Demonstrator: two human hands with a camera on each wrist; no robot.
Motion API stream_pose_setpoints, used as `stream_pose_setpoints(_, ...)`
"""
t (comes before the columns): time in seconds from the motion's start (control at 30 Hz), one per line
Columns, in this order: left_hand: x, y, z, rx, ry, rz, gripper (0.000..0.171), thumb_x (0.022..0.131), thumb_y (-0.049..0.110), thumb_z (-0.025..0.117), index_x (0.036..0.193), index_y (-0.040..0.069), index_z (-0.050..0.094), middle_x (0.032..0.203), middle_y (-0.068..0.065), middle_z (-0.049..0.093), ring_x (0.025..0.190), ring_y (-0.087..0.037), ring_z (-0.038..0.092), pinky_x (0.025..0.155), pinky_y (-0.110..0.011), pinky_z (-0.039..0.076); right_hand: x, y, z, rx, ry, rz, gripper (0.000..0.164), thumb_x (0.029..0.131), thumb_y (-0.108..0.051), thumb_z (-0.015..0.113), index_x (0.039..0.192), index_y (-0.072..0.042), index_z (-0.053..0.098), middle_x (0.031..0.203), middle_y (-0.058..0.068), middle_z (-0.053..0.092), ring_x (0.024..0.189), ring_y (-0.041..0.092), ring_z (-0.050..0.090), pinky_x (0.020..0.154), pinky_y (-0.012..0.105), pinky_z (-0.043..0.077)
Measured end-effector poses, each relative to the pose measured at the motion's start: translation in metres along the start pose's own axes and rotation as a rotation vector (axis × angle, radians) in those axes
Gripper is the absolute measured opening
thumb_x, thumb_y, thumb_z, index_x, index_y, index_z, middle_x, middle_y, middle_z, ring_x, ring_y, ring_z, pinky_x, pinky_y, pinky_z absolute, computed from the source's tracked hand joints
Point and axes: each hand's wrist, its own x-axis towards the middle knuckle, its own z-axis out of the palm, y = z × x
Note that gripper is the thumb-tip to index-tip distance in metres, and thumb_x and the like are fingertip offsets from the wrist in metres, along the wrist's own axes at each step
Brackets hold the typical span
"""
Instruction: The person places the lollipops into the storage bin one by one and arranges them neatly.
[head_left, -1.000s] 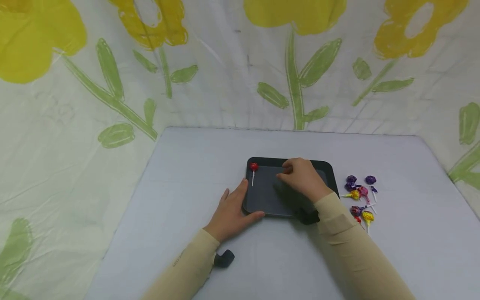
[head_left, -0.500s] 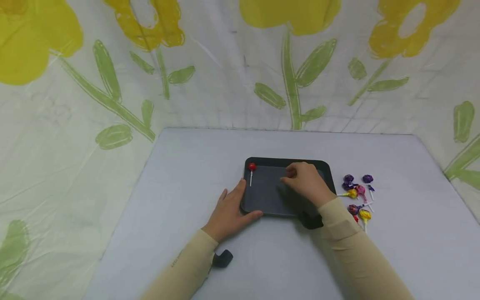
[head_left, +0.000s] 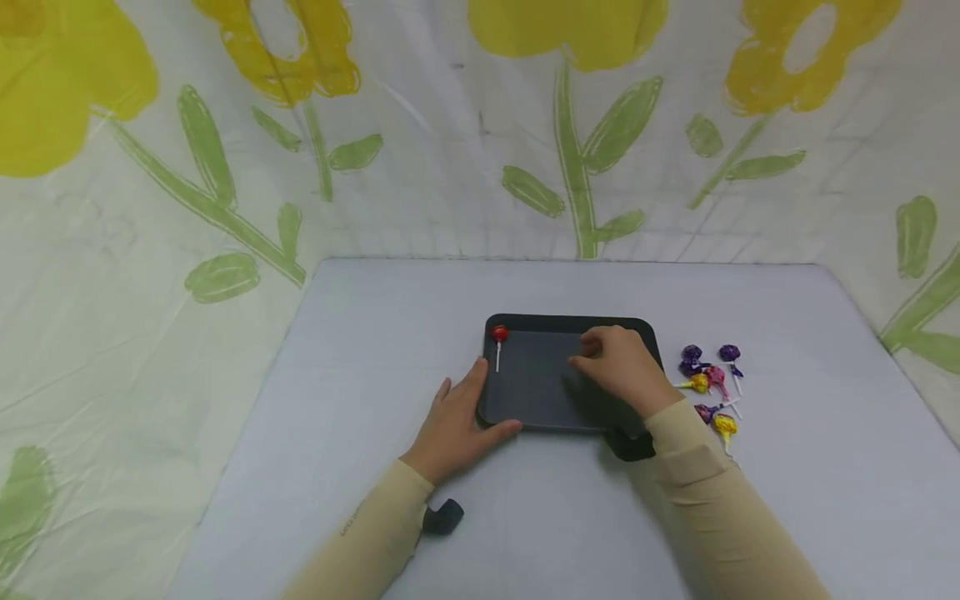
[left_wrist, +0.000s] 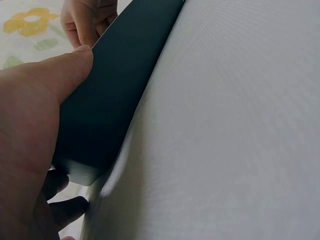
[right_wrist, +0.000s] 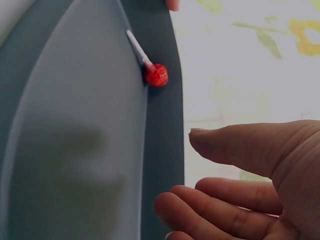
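Observation:
A dark rectangular tray (head_left: pixel 536 400) lies on the table, and a red lollipop (head_left: pixel 498 334) with a white stick rests at its far left corner. My left hand (head_left: pixel 457 425) is spread at the tray's near left corner. Its thumb (left_wrist: pixel 75 70) lies along the near rim and its fingers reach along the left side. Over the right half of the tray is my right hand (head_left: pixel 622 367), its fingers loosely bent. The right wrist view shows a gap between its thumb (right_wrist: pixel 225 145) and fingers (right_wrist: pixel 215 210), with nothing held.
Several wrapped lollipops lie on the table right of the tray, among them a purple one (head_left: pixel 729 353), a pink one (head_left: pixel 716 377) and a yellow one (head_left: pixel 725 424). A white cloth (head_left: pixel 420 192) printed with yellow flowers hangs behind the white table (head_left: pixel 375 333).
My right hand has drifted a little to the right over the tray. The left hand keeps its place at the corner, and the red lollipop has stayed put. The head view has shifted slightly.

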Motion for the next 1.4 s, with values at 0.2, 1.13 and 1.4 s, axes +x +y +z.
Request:
stream_pose_setpoints(0.2,-0.001,0.001,-0.001,-0.001,0.000,-0.006,0.114,0.090,0.082,0.057,0.169,0.010,0.018,0.172,-0.005,0.026,0.157,-0.022,0.033,0.131,-0.054,0.010,-0.005,0.005,-0.001,-0.002,0.022,-0.007,0.044,0.098,-0.024,0.076,0.127,0.008,0.070,0.110,0.020,0.077,0.101,0.034,0.074,0.089,0.053,0.061)
stream_pose_setpoints(1.13,0.002,0.001,0.000,0.004,0.002,-0.017,0.114,0.090,0.081,0.059,0.169,0.010,0.017,0.172,-0.005,0.028,0.156,-0.022,0.034,0.132,-0.051,0.008,-0.033,0.029,-0.021,0.031,0.075,0.045,0.044,0.098,-0.022,0.075,0.128,0.009,0.068,0.112,0.024,0.076,0.104,0.039,0.074,0.086,0.053,0.061)
stream_pose_setpoints(1.4,0.000,0.001,0.001,-0.008,-0.006,-0.009,0.114,0.090,0.081,0.058,0.169,0.010,0.017,0.172,-0.005,0.027,0.157,-0.022,0.033,0.132,-0.052,0.008,-0.047,0.035,-0.025,0.049,0.072,0.071,0.046,0.098,-0.024,0.074,0.129,0.009,0.067,0.114,0.024,0.076,0.106,0.039,0.074,0.089,0.054,0.061)
